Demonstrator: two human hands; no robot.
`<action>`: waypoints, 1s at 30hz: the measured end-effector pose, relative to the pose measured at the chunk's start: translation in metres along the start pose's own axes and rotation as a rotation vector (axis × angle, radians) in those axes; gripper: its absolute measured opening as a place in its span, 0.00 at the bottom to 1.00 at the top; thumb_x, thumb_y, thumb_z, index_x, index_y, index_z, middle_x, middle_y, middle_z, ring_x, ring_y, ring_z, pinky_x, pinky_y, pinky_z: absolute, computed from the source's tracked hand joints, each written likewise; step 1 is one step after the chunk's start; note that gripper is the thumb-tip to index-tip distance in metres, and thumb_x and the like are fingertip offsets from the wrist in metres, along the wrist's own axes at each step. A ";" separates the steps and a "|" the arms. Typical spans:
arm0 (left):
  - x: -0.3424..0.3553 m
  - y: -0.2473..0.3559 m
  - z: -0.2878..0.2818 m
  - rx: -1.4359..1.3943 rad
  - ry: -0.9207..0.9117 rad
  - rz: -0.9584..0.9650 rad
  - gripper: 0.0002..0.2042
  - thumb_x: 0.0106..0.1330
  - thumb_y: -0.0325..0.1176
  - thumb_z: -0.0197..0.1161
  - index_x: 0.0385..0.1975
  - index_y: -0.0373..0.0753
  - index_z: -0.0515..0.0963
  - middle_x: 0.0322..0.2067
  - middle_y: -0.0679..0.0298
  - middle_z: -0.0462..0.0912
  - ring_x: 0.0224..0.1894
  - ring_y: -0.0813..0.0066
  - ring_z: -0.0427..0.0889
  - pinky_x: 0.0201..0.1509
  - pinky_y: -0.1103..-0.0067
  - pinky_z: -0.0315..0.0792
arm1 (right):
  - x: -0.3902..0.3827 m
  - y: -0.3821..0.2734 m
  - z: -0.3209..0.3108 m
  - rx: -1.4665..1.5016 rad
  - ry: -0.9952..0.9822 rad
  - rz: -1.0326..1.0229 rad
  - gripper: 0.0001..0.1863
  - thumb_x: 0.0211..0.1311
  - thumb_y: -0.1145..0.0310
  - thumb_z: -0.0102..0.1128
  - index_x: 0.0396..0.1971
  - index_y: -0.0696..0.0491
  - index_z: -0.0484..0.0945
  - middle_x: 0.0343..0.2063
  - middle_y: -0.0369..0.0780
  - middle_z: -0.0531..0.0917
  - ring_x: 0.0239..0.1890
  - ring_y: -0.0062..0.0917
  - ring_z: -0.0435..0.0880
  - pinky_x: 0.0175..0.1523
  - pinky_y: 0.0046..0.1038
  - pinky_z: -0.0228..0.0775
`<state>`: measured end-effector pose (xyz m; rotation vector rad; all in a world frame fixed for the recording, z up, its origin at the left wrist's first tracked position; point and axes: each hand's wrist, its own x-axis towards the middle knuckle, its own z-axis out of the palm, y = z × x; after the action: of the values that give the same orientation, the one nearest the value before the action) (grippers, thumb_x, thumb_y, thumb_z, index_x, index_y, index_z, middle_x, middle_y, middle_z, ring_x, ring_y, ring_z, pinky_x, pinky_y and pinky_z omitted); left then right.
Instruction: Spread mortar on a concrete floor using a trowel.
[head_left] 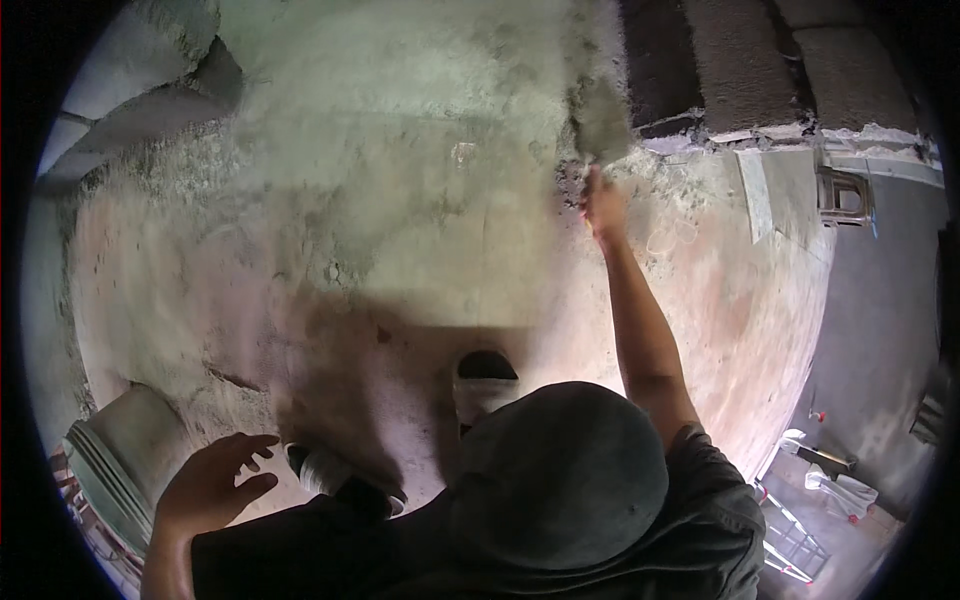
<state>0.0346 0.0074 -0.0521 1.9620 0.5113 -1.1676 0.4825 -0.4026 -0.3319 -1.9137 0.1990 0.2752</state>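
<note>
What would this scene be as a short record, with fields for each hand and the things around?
Left hand: open, fingers parted, nothing visible in its grip
Right hand: arm stretched out, seemingly closed on a blurred grey tool, perhaps a trowel
Surface: mottled, rough in patches
Upper right: grey blocks
Lower right: ladder
Headwear: dark cap

Grey thing point(603, 122) in R grip point(605, 212) blurred, can't ID; R shoe point(482, 393) part. hidden behind cap point(562, 480).
</note>
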 end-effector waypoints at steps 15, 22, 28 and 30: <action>-0.001 -0.002 -0.001 0.010 0.018 -0.043 0.23 0.64 0.39 0.66 0.58 0.42 0.75 0.48 0.61 0.83 0.45 0.68 0.84 0.46 0.73 0.77 | 0.027 -0.028 -0.006 -0.043 0.036 -0.055 0.25 0.75 0.46 0.46 0.30 0.54 0.73 0.14 0.33 0.70 0.11 0.19 0.70 0.15 0.24 0.61; 0.004 0.004 -0.005 0.009 0.001 -0.034 0.23 0.64 0.39 0.66 0.59 0.42 0.75 0.49 0.61 0.82 0.46 0.67 0.83 0.48 0.73 0.76 | 0.035 0.000 0.000 -0.086 -0.099 0.081 0.24 0.75 0.48 0.49 0.34 0.56 0.73 0.15 0.37 0.72 0.11 0.24 0.71 0.14 0.27 0.63; 0.005 0.005 -0.005 0.015 -0.009 -0.069 0.24 0.65 0.39 0.66 0.60 0.42 0.74 0.49 0.60 0.82 0.46 0.67 0.83 0.48 0.73 0.76 | 0.025 -0.006 0.000 -0.137 -0.084 0.098 0.25 0.74 0.44 0.48 0.32 0.54 0.74 0.15 0.34 0.71 0.11 0.20 0.69 0.14 0.24 0.58; 0.004 0.005 -0.004 0.014 -0.016 -0.070 0.24 0.65 0.39 0.66 0.61 0.42 0.74 0.49 0.60 0.82 0.46 0.67 0.83 0.48 0.73 0.76 | 0.031 -0.006 -0.001 -0.115 -0.022 0.063 0.26 0.74 0.44 0.49 0.34 0.55 0.75 0.16 0.35 0.72 0.12 0.21 0.69 0.15 0.24 0.59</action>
<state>0.0425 0.0070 -0.0528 1.9587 0.5689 -1.2320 0.5138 -0.4019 -0.3345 -2.0193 0.2333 0.3563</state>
